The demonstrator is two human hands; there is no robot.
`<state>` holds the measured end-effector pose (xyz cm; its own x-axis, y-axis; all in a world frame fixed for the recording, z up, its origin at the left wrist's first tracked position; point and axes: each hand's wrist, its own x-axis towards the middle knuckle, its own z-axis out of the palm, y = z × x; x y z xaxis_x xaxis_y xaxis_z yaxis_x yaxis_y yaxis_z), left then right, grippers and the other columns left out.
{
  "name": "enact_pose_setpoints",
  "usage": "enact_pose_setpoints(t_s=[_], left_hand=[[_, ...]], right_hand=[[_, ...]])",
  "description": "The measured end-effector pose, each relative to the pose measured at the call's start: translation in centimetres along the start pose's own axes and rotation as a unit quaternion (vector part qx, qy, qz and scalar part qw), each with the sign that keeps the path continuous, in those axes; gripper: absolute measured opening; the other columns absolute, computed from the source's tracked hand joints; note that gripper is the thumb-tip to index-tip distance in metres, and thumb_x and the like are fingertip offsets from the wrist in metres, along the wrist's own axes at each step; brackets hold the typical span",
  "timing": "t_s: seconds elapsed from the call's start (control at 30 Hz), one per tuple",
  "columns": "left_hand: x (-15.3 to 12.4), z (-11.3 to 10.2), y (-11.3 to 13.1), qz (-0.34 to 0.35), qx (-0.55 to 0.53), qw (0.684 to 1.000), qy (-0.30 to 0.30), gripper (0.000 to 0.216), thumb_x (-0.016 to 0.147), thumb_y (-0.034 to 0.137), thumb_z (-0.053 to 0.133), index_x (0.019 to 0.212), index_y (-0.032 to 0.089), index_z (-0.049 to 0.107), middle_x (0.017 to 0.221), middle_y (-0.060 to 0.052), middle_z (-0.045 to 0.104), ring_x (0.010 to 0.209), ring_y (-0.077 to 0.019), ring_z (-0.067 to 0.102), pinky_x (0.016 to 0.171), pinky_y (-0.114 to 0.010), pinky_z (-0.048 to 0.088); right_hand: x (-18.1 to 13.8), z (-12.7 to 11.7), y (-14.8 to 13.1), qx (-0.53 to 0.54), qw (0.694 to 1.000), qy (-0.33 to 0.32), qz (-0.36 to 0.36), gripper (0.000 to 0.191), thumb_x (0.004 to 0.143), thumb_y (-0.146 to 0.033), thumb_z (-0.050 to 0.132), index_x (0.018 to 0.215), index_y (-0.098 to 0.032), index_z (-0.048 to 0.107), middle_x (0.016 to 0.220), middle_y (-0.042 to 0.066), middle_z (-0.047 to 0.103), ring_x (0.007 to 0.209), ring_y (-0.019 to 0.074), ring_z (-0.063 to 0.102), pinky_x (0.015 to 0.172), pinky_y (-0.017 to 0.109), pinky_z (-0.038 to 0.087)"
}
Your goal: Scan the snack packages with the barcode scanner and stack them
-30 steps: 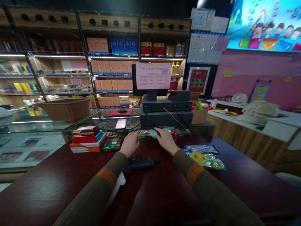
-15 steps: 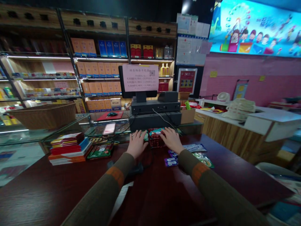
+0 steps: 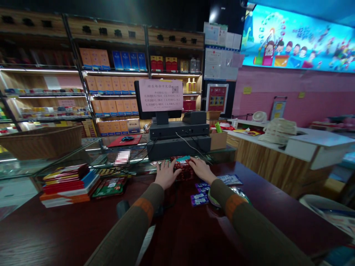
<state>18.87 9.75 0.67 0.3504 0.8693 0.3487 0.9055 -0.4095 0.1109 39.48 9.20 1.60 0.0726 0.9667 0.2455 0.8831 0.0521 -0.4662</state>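
Observation:
A stack of dark red packets [image 3: 183, 162], with a teal patch on top, lies at the far edge of the brown table, in front of the till. My left hand [image 3: 166, 174] is at its left side, fingers spread, with thumb and forefinger at the packets' edge. At the opposite side, my right hand [image 3: 203, 170] has its outstretched fingers against the top right corner. Purple packets [image 3: 199, 199] and a shiny round-printed packet [image 3: 240, 193] lie close to my right forearm, partly hidden by the sleeve.
To the left are a pile of red, blue and orange boxes [image 3: 69, 184] and green packets [image 3: 109, 186]. A wicker basket [image 3: 41, 142] stands on the glass counter. Behind the stack are the grey till [image 3: 179, 144], its cables and a monitor with a pink sign [image 3: 161, 95].
My left hand has shifted right, up to the stack's side. My right hand's fingers have drawn closer together at the corner. The camera view has turned slightly to the right.

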Motion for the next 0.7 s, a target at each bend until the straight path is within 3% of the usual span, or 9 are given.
enact_pose_setpoints(t_s=[0.27, 0.47, 0.6, 0.7], left_hand=[[0.4, 0.7, 0.0, 0.006, -0.034, 0.999, -0.004, 0.07, 0.098, 0.06, 0.036, 0.154, 0.019, 0.035, 0.155, -0.013, 0.046, 0.148, -0.0351, 0.033, 0.12, -0.065, 0.017], [0.0, 0.5, 0.1, 0.014, -0.037, 0.999, -0.017, 0.071, 0.096, 0.056, 0.045, 0.156, 0.018, 0.03, 0.161, -0.013, 0.037, 0.153, -0.0323, 0.024, 0.122, -0.064, 0.014], [-0.3, 0.4, 0.0, 0.02, -0.03, 0.999, -0.026, 0.076, 0.092, 0.042, 0.057, 0.157, 0.018, 0.026, 0.163, -0.013, 0.033, 0.154, -0.0312, 0.02, 0.123, -0.063, 0.013], [-0.6, 0.6, -0.4, 0.022, -0.019, 0.999, -0.023, 0.071, 0.092, 0.03, 0.056, 0.156, 0.019, 0.027, 0.162, -0.012, 0.034, 0.154, -0.0295, 0.02, 0.123, -0.063, 0.016]], right_hand=[[0.6, 1.1, 0.5, 0.025, 0.999, 0.0, -0.025, 0.049, 0.102, -0.043, 0.036, 0.143, -0.023, 0.055, 0.152, 0.009, 0.051, 0.144, 0.032, 0.04, 0.114, 0.053, 0.034], [0.7, 1.5, 0.6, 0.027, 0.999, -0.004, -0.032, 0.051, 0.101, -0.043, 0.04, 0.147, -0.023, 0.05, 0.158, 0.007, 0.043, 0.15, 0.0319, 0.031, 0.118, 0.053, 0.029], [0.3, 1.7, 0.5, 0.013, 0.999, -0.006, -0.047, 0.055, 0.097, -0.039, 0.05, 0.15, -0.023, 0.045, 0.159, 0.009, 0.041, 0.151, 0.0328, 0.029, 0.118, 0.055, 0.029], [0.0, 1.9, 0.4, 0.001, 0.998, -0.008, -0.062, 0.063, 0.09, -0.029, 0.059, 0.151, -0.025, 0.042, 0.161, 0.008, 0.038, 0.152, 0.0318, 0.025, 0.119, 0.055, 0.027]])
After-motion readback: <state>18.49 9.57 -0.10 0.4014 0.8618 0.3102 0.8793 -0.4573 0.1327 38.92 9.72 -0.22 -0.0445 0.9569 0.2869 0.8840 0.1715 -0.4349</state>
